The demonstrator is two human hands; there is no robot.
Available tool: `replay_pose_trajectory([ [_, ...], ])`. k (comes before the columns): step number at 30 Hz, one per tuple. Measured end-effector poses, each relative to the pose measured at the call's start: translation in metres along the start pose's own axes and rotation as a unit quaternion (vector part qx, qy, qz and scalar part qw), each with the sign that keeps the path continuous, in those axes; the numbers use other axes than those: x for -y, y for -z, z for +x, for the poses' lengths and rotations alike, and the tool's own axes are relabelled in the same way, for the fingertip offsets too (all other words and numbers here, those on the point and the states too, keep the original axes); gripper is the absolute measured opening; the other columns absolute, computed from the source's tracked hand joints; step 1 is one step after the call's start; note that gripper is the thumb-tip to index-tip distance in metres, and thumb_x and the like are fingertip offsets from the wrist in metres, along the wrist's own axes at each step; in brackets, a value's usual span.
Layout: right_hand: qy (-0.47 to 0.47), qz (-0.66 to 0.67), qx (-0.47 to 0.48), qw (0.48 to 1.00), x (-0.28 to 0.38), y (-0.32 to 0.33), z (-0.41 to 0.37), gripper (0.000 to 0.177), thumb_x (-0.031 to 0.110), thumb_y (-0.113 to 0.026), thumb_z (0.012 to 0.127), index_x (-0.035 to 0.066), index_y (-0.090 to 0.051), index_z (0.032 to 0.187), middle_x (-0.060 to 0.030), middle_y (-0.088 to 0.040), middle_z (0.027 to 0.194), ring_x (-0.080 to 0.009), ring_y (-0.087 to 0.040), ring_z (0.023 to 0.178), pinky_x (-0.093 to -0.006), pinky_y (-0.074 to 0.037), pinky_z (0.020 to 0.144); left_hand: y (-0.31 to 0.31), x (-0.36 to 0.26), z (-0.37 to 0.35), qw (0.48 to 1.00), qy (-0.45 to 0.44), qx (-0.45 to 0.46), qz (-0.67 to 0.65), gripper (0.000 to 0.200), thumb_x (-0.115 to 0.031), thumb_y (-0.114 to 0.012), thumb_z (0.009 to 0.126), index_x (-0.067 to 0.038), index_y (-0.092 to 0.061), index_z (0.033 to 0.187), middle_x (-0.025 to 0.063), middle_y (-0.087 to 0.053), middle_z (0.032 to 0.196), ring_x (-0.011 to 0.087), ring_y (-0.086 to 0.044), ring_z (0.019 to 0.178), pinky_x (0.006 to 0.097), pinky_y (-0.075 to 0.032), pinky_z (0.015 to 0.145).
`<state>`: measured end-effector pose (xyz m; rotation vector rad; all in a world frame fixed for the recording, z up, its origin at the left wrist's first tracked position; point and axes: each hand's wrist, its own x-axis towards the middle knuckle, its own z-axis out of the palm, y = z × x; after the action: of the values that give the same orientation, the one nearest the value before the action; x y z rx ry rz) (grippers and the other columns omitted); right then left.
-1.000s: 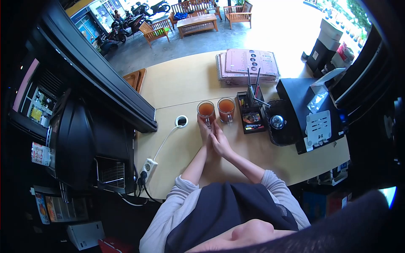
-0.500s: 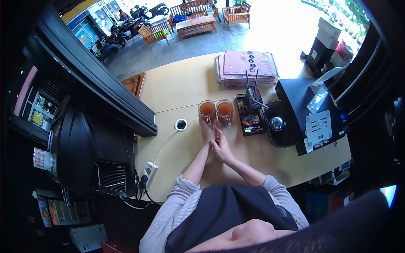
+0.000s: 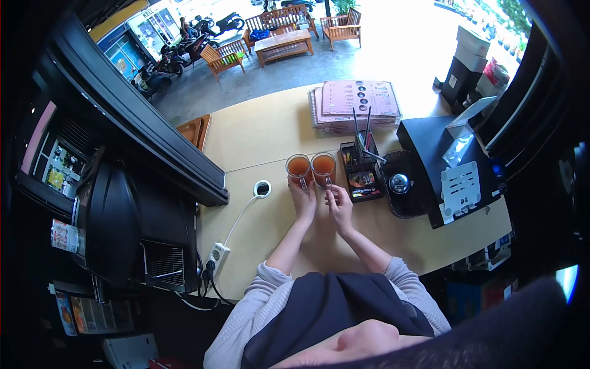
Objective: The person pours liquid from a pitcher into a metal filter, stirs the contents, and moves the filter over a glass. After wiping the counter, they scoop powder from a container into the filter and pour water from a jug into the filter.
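Grip: left hand (image 3: 303,198) flat, released, fingertips touching left tea glass (image 3: 298,166); right hand (image 3: 340,206) curled at right tea glass (image 3: 323,165) handle, can't tell if clenched. Glasses touching, mid-bench (image 3: 258,126), beside pen holder (image 3: 362,178).

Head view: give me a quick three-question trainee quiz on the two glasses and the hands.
1. True or false: the left glass and the right glass both hold a reddish-brown drink.
2. What stands just beside the right glass, away from the left one? A) black organizer B) power strip C) wooden tray
3. Fill in: the left hand is nearest the ____ glass.
Key: 1 true; 2 A; 3 left.
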<state>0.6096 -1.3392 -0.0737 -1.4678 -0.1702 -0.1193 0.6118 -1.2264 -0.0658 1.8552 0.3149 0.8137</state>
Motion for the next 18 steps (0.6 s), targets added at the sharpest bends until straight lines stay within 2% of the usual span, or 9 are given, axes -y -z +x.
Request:
replay_pose_trajectory([
  [9,0.011,0.035,0.003,0.999,0.0,0.001,0.005,0.015,0.011,-0.062,0.094,0.001,-0.062,0.105,-0.0031,-0.061,0.089,-0.0086,-0.064,0.075,-0.023,-0.05,0.065,-0.006,0.004,-0.003,0.999,0.006,-0.012,0.052,0.075,-0.014,-0.064,0.087,0.003,-0.017,0.144,0.0272,-0.037,0.134,0.0405,-0.041,0.125,0.0454,-0.033,0.105],
  [13,0.011,0.026,0.01,1.0,-0.001,0.006,0.007,0.019,0.013,-0.06,0.095,0.002,-0.06,0.111,-0.0032,-0.065,0.096,-0.0094,-0.064,0.079,-0.024,-0.054,0.07,-0.01,-0.001,-0.006,0.998,0.009,-0.013,0.059,0.076,-0.015,-0.064,0.087,0.003,-0.017,0.144,0.0275,-0.037,0.134,0.0411,-0.04,0.126,0.046,-0.032,0.106],
  [15,0.013,0.031,0.007,0.999,-0.001,0.007,0.008,0.02,0.013,-0.06,0.095,0.001,-0.06,0.111,-0.0035,-0.065,0.096,-0.0096,-0.065,0.079,-0.0242,-0.055,0.071,-0.013,-0.001,-0.006,0.997,0.02,-0.001,0.075,0.075,-0.021,-0.063,0.09,0.004,-0.016,0.143,0.028,-0.034,0.138,0.0405,-0.039,0.129,0.0445,-0.034,0.107],
  [18,0.016,0.015,0.011,1.0,0.002,0.009,0.01,0.02,0.012,-0.059,0.096,0.0,-0.06,0.111,-0.004,-0.064,0.099,-0.0097,-0.065,0.08,-0.0246,-0.055,0.071,-0.017,0.0,-0.008,0.998,0.015,-0.019,0.052,0.078,-0.016,-0.066,0.086,0.004,-0.017,0.144,0.028,-0.036,0.135,0.0409,-0.04,0.126,0.0462,-0.032,0.106],
])
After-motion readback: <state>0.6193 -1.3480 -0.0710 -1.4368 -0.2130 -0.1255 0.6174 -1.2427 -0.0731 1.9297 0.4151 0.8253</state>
